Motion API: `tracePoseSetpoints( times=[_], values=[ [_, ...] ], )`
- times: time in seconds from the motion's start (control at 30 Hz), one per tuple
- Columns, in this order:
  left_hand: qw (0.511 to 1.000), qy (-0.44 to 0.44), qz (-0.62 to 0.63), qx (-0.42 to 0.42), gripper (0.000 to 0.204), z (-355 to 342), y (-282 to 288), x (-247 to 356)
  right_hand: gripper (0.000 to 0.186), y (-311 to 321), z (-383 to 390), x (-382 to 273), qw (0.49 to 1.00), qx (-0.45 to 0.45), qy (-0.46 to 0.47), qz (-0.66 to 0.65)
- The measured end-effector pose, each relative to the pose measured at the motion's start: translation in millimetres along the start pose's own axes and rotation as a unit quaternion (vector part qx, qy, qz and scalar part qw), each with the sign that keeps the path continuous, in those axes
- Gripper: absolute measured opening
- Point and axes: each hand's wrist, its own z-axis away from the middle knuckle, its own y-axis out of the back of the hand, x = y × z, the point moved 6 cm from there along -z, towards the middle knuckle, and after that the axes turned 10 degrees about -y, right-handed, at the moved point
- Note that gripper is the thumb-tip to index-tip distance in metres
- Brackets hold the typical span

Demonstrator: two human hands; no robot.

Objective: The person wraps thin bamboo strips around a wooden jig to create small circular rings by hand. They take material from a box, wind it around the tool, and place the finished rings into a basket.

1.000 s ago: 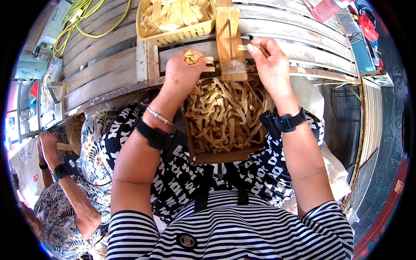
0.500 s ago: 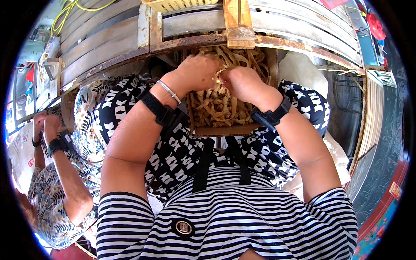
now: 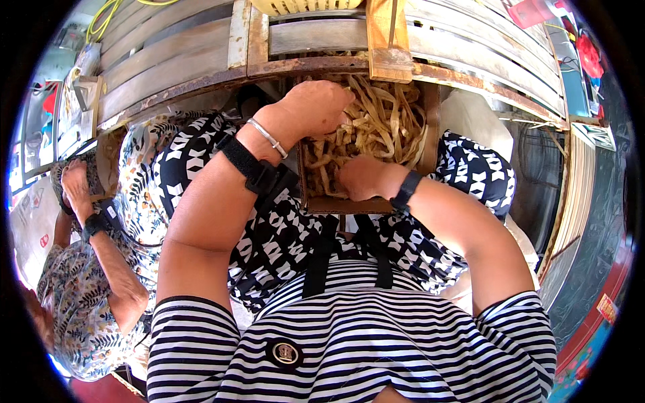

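Okay, tan dried strips (image 3: 393, 121), a loose tangle filling the cardboard box (image 3: 353, 204) under both sets of fingers; the longest show past the right fingers and to the right of the left ones. They look light, dry, fibrous. Probably bendy along the length, a bit stiff in the folds, not slippery. I'd expect them to snag on each other, maybe split if yanked. Best hold: likely a pinch near a free end, or across the flat of one strip lying on top; a deep fistful would probably drag neighbours along.

Left hand (image 3: 313, 109): over the box's left side, back up, fingers curled inward and pointing right. Can't tell whether they grip a strip. Right hand (image 3: 363, 178): closer to the body, by the near wall, knuckles up, fingers bent down among the strips, tips hidden; can't tell if closed on anything. Hands apart, strips between them.

Both elbows bent and out wide, forearms angling in. Left wrist, with a silver bracelet (image 3: 267, 138), bends toward the right; right forearm slants in from the lower right.

Beyond the fingers: slatted bench (image 3: 316, 36), a wooden block (image 3: 390, 60) at its edge, ahead and right of the left fingers; yellow basket (image 3: 306, 6) straight ahead of them, cut off by the view.
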Motion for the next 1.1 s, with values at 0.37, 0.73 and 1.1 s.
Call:
tracePoseSetpoints(
  times=[0.37,0.73,1.1],
  values=[
    [0.862,0.010,0.464,0.202,0.029,2,73,15,0.021,169,140,30,0.651,0.272,0.363,-0.609],
    [0.833,0.054,0.538,0.118,0.025,-4,61,28,0.019,191,206,90,0.563,0.253,0.477,-0.626],
    [0.672,0.093,0.721,0.140,0.048,8,63,23,0.008,171,143,88,0.773,0.428,-0.013,-0.468]
  ],
)
